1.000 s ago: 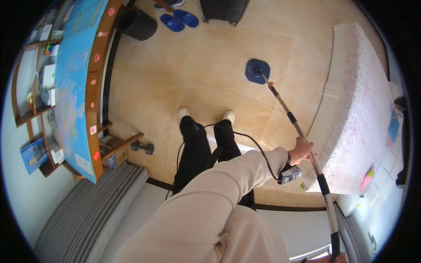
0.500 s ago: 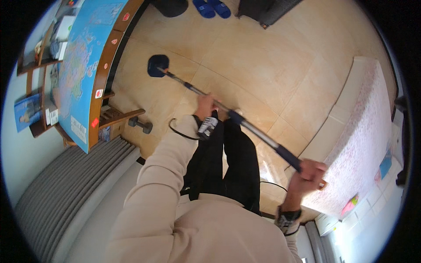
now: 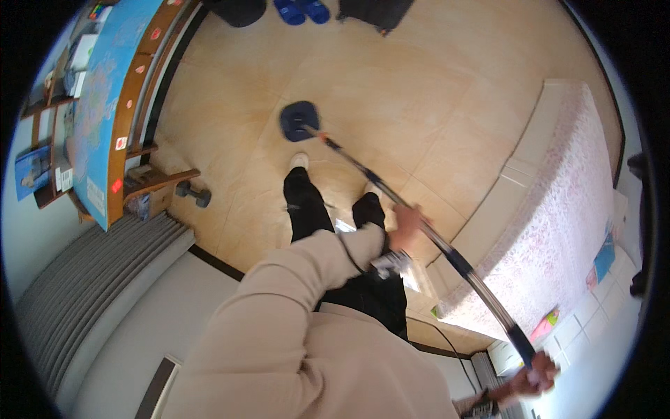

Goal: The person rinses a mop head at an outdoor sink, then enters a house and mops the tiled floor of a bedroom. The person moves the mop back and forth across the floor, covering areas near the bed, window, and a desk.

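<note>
A long-handled mop (image 3: 441, 243) with a silver and dark pole runs slantwise from the floor ahead toward the lower right. Its dark blue, rounded-square head (image 3: 299, 121) rests on the tiles just beyond my left foot. Partway down the pole, my left hand (image 3: 407, 227) is closed around the shaft, slightly blurred. At the pole's upper end, my right hand (image 3: 537, 374) grips the dark handle, low at the right near the bed. Dark bands sit on both wrists, and a black cord loops near the left one.
A desk (image 3: 110, 133) with a map top stands left, a dumbbell (image 3: 193, 194) by its leg. At right is a bed (image 3: 537, 209) with a floral cover. Blue slippers (image 3: 302, 10), a dark bin (image 3: 237, 10) and a dark case (image 3: 377, 12) are far ahead. A radiator-like grey ribbed curtain (image 3: 91, 300) hangs left.
Both hands have shifted right, the right one also lower and nearer me, drawing the mop head rightward and closer to my feet. My view has shifted, and my feet now show.
</note>
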`<state>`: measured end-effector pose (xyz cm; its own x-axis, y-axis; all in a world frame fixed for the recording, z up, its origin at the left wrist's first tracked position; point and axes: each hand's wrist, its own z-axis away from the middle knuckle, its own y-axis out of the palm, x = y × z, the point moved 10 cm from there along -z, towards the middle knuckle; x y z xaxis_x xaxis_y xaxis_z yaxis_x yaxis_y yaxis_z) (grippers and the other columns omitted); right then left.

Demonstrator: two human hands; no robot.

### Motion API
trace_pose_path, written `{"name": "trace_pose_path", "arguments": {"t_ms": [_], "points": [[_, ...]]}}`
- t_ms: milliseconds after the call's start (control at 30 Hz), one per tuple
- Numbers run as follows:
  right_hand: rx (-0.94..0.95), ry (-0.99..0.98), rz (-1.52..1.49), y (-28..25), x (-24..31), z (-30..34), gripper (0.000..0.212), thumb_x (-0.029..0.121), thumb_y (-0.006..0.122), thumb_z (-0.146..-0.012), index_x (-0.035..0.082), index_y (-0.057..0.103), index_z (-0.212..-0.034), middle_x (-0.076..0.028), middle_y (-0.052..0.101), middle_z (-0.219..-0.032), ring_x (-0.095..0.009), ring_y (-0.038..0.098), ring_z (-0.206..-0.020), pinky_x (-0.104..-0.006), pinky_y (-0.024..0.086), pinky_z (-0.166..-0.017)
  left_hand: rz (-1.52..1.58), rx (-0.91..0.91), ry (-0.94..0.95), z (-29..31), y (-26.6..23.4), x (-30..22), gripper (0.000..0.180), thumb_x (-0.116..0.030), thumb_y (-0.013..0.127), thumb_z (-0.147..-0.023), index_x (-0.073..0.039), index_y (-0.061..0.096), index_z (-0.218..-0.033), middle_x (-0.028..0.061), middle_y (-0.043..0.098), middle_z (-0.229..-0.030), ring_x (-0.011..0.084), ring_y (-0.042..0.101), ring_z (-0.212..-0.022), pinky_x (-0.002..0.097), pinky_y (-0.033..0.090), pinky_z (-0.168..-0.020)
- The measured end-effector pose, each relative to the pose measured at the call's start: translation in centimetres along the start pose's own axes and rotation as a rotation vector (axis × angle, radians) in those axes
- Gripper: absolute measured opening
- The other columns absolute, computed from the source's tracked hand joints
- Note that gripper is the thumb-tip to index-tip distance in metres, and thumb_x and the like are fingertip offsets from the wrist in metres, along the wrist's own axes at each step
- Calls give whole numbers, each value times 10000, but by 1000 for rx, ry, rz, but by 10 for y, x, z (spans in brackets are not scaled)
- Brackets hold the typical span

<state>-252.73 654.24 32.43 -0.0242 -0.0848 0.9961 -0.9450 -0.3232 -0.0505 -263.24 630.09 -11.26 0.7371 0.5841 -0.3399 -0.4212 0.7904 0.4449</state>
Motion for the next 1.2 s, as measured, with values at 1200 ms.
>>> {"name": "trace_pose_path", "arguments": {"t_ms": [1200], "points": [[1110,373,-201,302,-150,348,172,-1,335,-813,53,497,-798,24,264,-479,-94,316,-474,-298,336,-608,79,-625,137,16,-437,-260,157,-124,456,-778,15,387,-800,126,482,-662,244,582,-551,349,509,-436]]}}
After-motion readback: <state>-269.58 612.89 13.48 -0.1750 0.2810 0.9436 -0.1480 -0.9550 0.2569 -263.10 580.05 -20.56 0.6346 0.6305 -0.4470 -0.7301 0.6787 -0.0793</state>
